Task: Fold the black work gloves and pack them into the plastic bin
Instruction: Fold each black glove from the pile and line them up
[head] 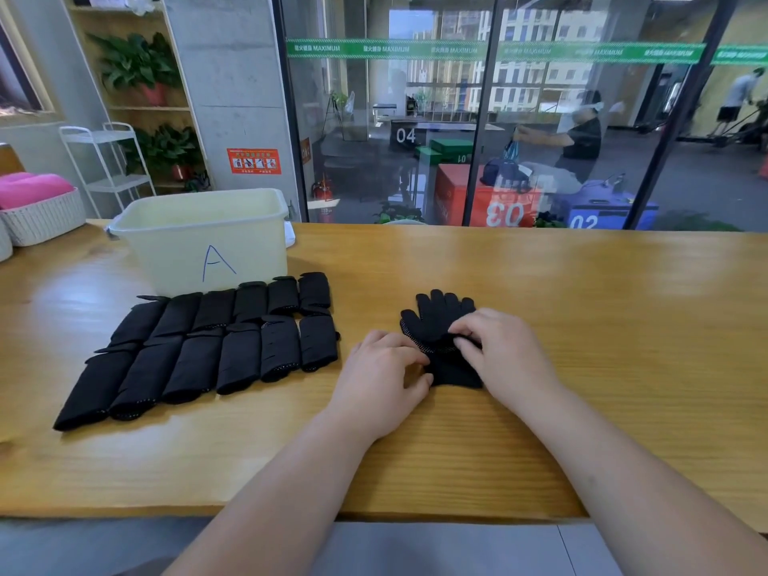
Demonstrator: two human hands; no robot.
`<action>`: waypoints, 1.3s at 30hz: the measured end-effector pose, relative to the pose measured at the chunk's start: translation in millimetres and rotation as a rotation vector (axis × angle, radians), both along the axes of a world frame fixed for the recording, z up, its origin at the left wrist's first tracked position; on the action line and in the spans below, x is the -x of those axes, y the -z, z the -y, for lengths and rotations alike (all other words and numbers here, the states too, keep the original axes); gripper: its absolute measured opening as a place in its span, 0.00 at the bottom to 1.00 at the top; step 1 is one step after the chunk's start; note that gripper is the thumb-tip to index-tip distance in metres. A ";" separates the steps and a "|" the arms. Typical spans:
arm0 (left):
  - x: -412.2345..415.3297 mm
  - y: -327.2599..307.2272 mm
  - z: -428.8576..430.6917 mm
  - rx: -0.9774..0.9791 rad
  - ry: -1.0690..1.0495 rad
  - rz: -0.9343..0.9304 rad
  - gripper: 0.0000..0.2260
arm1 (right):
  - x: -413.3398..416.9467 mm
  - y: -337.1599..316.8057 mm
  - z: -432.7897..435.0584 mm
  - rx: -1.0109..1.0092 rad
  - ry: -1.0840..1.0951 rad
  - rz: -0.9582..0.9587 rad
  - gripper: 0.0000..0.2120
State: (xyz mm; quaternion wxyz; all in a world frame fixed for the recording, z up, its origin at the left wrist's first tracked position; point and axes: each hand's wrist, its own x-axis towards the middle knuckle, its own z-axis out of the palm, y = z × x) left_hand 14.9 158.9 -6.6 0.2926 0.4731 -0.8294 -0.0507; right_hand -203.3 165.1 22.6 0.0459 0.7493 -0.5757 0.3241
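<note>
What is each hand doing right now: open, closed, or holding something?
Left hand: pinches the near edge of the black glove.
Right hand: pinches the same glove's middle.

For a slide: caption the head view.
Left grip and right grip pinch a black glove on the table, right of folded gloves before the plastic bin marked A.

Bright daylight, glossy table glare, wide-angle distortion
</note>
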 end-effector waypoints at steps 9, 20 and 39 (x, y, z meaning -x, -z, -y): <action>-0.7 -3.7 -2.7 -0.019 -0.043 -0.054 0.11 | -10.3 16.8 -23.8 0.027 0.009 -0.101 0.07; -1.3 -4.2 -4.8 -0.070 -0.075 -0.096 0.14 | -10.7 24.2 -34.8 0.086 0.022 -0.114 0.06; -0.4 -11.3 -12.4 -0.096 -0.094 -0.106 0.14 | -14.4 25.2 -36.3 0.120 -0.021 -0.185 0.07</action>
